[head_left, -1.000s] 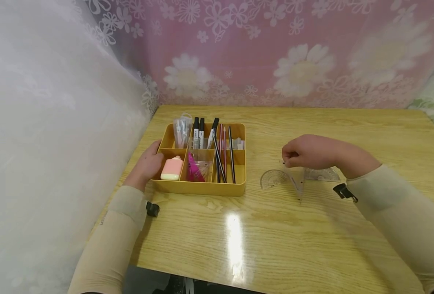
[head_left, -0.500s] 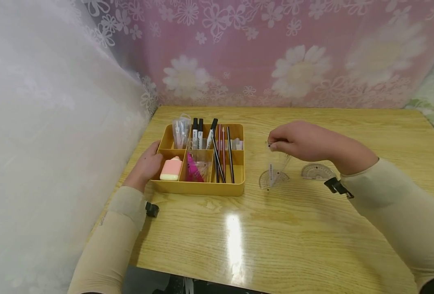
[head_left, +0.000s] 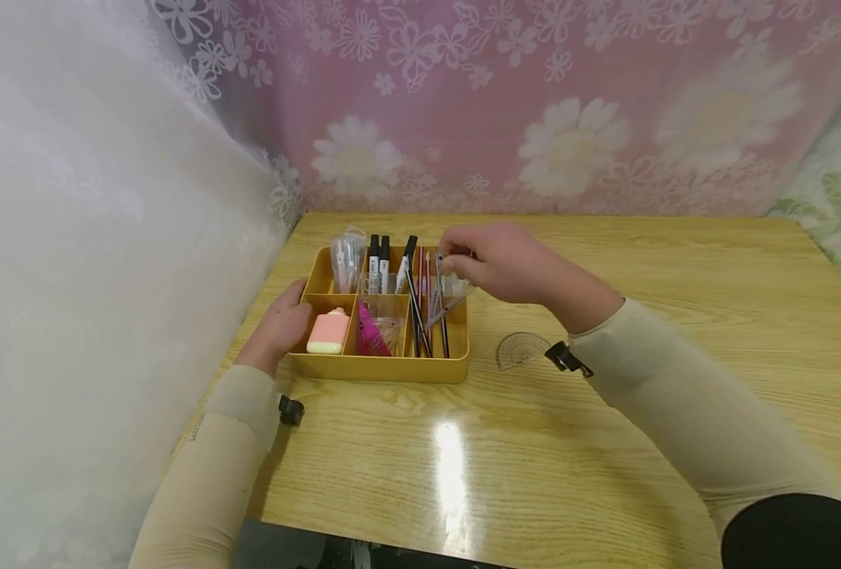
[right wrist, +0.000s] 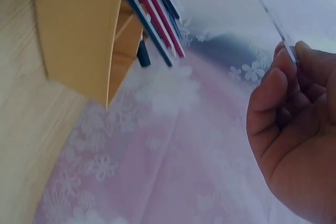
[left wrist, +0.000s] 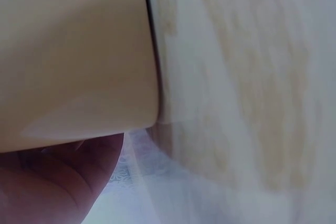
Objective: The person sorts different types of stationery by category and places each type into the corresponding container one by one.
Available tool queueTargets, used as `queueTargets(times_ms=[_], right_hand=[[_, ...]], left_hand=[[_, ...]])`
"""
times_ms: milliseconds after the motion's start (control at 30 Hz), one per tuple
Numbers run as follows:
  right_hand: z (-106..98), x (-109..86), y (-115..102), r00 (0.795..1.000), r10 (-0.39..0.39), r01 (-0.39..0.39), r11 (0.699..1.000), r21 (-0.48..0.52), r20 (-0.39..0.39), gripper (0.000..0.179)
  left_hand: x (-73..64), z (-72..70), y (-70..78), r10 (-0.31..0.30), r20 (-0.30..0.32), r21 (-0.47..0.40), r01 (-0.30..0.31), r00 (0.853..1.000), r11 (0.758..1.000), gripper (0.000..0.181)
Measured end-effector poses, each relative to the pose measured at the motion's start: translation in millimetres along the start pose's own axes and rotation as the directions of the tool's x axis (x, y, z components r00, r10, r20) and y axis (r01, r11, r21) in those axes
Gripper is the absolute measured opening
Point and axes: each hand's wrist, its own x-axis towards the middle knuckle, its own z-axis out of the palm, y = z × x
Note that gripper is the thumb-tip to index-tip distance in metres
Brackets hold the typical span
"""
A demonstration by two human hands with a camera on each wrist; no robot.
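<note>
My left hand [head_left: 282, 325] grips the left side of a yellow divided desk organizer [head_left: 381, 369]; in the left wrist view, fingers [left wrist: 79, 177] show beside its smooth wall. Above the organizer's right-hand compartments, my right hand [head_left: 506, 265] pinches a clear triangular set square [head_left: 443, 313] by one corner. The right wrist view shows this set square [right wrist: 266, 13] edge-on between thumb and fingertips. Pencils [head_left: 429, 316] lean in the right compartments, directly under it. A pink and cream bottle [head_left: 329, 332] and a magenta triangular piece [head_left: 371, 329] lie in the front compartments.
A clear protractor [head_left: 521, 350] lies on the wooden table [head_left: 570, 458], beside the right sleeve. Black-capped markers [head_left: 384, 257] and a transparent pouch [head_left: 347, 261] fill back compartments. A pink flowered curtain [head_left: 463, 118] hangs behind, with white sheeting [head_left: 107, 197] on the left.
The right hand has lifted the set square off the table and carried it left, over the organizer. The right sleeve now covers the second protractor. The left hand keeps its place.
</note>
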Motion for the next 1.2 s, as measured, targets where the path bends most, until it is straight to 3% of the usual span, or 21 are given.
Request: queueTargets(times_ms=[233, 433, 867, 1200], right_hand=[[28, 37.5, -19, 1.000, 0.001, -0.001, 0.999, 0.054, -0.004, 0.017], [43, 56.6, -33, 0.998, -0.007, 0.008, 1.000, -0.011, 0.070, 0.027], [81, 69.9, -37, 0.969, -0.032, 0.053, 0.996, -0.078, 0.245, 0.034], [93, 72.1, -36, 0.973, -0.037, 0.069, 0.989, -0.131, 0.229, 0.034]], left_hand=[[-0.1, -1.0, 1.1, -0.017, -0.002, -0.003, 0.017, 1.000, 1.000, 0.061], [-1.4, 0.4, 0.6, 0.002, -0.004, -0.001, -0.002, 1.000, 1.000, 0.060], [-0.6, 0.4, 0.0, -0.001, 0.002, -0.009, 0.001, 1.000, 1.000, 0.060], [0.7, 1.4, -1.0, -0.001, -0.009, -0.006, 0.001, 1.000, 1.000, 0.061]])
